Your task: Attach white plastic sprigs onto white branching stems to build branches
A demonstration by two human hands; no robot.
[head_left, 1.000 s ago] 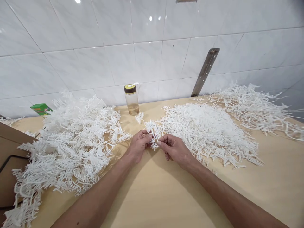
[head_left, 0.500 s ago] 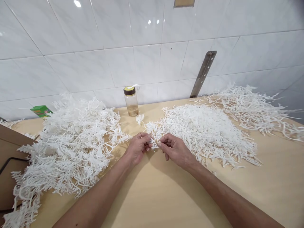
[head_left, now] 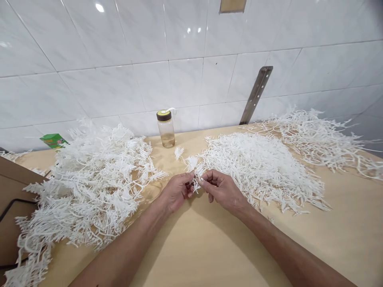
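Observation:
Between my two hands is a white branched plastic sprig with feathery tips, its upper end pointing toward the bottle. My left hand pinches it between thumb and fingers from the left. From the right, my right hand pinches the same sprig near its lower end, the fingertips of both hands close together. A dense heap of small white sprigs lies just beyond my right hand. To the left of my left hand rises a big tangled pile of white branches.
A clear bottle with a dark lid, part filled with brownish liquid, stands near the tiled wall. Barer white stems lie at the back right. A metal bracket leans there. At left are a green carton and a brown box.
My left hand has shifted slightly right, bringing its fingertips closer to my right hand. The sprig has turned a little between them. The whole view has dropped slightly.

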